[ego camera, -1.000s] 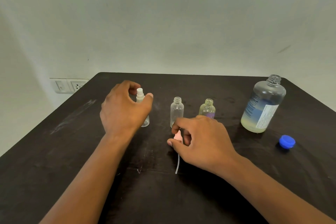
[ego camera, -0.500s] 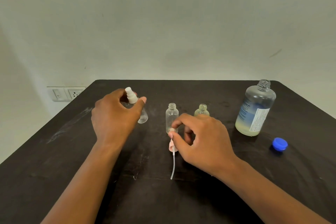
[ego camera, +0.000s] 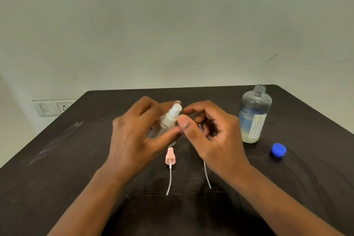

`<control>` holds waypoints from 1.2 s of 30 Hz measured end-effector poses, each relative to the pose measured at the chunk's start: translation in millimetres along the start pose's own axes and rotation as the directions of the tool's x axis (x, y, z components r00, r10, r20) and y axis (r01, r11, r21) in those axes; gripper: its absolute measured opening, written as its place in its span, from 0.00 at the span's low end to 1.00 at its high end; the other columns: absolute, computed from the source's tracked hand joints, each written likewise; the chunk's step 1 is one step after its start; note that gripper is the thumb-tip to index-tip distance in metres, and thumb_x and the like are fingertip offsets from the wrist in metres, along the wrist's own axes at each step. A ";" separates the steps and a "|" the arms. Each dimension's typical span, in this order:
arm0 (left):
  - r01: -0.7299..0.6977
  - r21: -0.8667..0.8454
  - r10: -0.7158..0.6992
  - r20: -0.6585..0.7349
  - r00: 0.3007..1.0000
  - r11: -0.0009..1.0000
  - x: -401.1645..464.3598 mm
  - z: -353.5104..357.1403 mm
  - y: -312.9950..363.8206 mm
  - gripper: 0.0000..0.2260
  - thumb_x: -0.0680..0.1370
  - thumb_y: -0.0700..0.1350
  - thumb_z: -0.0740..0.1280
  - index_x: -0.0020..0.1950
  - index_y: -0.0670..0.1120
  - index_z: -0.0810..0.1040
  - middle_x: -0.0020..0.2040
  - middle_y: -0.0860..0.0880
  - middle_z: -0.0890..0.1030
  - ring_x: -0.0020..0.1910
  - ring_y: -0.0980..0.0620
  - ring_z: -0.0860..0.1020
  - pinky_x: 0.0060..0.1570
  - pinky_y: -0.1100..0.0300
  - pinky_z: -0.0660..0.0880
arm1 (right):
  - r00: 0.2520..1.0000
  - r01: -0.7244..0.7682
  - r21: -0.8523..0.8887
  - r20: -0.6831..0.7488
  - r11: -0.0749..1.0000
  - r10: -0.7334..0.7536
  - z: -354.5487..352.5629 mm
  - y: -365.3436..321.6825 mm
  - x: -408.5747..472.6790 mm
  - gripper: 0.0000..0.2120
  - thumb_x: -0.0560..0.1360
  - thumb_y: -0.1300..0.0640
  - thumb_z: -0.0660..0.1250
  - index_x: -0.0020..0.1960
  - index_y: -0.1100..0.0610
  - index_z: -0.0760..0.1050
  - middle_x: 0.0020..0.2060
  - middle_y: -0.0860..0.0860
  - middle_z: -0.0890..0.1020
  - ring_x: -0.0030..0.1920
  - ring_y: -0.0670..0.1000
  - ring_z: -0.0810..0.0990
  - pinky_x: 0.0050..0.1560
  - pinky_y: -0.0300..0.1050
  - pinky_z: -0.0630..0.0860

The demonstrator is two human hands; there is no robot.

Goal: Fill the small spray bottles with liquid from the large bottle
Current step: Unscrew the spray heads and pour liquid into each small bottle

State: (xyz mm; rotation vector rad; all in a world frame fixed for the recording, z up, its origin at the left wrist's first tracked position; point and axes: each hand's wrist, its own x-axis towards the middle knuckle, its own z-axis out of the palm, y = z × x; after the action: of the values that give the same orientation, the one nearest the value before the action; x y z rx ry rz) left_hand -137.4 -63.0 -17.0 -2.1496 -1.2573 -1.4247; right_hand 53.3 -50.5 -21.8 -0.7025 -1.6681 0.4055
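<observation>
Two hands meet above the table. The left hand grips a small bottle, lifted and tilted, its long axis running up and rightward so the white sprayer points at the right hand. That hand, nearer the sprayer, hovers just right of it with thumb and fingers curled, narrowly parted, holding nothing. Judging by this, unscrewing comes next. Well right of both stands the large bottle, uncapped.
</observation>
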 end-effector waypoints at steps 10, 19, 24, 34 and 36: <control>-0.139 -0.103 0.139 -0.004 0.990 0.985 -3.8 6.7 7.2 0.24 0.74 0.58 0.79 0.62 0.43 0.84 0.46 0.50 0.82 0.42 0.54 0.81 0.40 0.55 0.81 | 0.995 -0.057 0.025 0.080 0.998 0.055 -3.3 0.8 -0.1 0.12 0.76 0.47 0.78 0.43 0.55 0.84 0.31 0.48 0.82 0.27 0.51 0.77 0.27 0.42 0.69; -0.086 -0.132 0.091 0.034 0.995 0.988 -3.9 8.5 3.4 0.18 0.73 0.58 0.80 0.52 0.44 0.87 0.44 0.54 0.84 0.40 0.57 0.81 0.38 0.58 0.77 | 0.985 -0.164 0.106 0.079 0.981 0.156 -4.1 3.6 2.6 0.13 0.77 0.44 0.74 0.45 0.55 0.83 0.35 0.48 0.84 0.32 0.53 0.83 0.31 0.43 0.77; -0.095 -0.135 0.104 0.058 0.993 0.986 -2.0 7.9 -0.9 0.19 0.75 0.58 0.78 0.54 0.43 0.87 0.46 0.52 0.85 0.40 0.55 0.81 0.37 0.56 0.77 | 0.976 -0.205 0.121 0.106 0.971 0.193 -2.8 5.6 0.9 0.14 0.76 0.43 0.72 0.48 0.55 0.83 0.37 0.49 0.84 0.34 0.51 0.83 0.33 0.39 0.77; -0.059 -0.196 0.078 0.093 0.993 0.979 -0.8 7.7 -1.6 0.16 0.77 0.57 0.75 0.53 0.44 0.87 0.41 0.53 0.83 0.37 0.53 0.80 0.36 0.56 0.74 | 0.976 -0.188 0.105 0.127 0.977 0.174 -4.6 10.3 1.1 0.06 0.81 0.52 0.73 0.50 0.55 0.84 0.40 0.49 0.85 0.38 0.53 0.83 0.35 0.50 0.81; -0.057 -0.196 0.077 0.100 0.992 0.979 -0.9 7.9 -1.1 0.16 0.77 0.56 0.74 0.54 0.44 0.87 0.39 0.52 0.82 0.36 0.52 0.80 0.35 0.55 0.74 | 0.977 -0.185 0.109 0.132 0.977 0.170 -5.0 10.5 1.6 0.05 0.81 0.53 0.73 0.49 0.55 0.84 0.39 0.49 0.85 0.37 0.53 0.82 0.34 0.47 0.80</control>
State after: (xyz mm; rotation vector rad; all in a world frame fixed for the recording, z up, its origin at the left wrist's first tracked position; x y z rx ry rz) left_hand -133.6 -57.9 -21.8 -2.4009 -1.1100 -1.4747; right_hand 60.4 -42.1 -25.8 -0.7519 -1.6847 0.6829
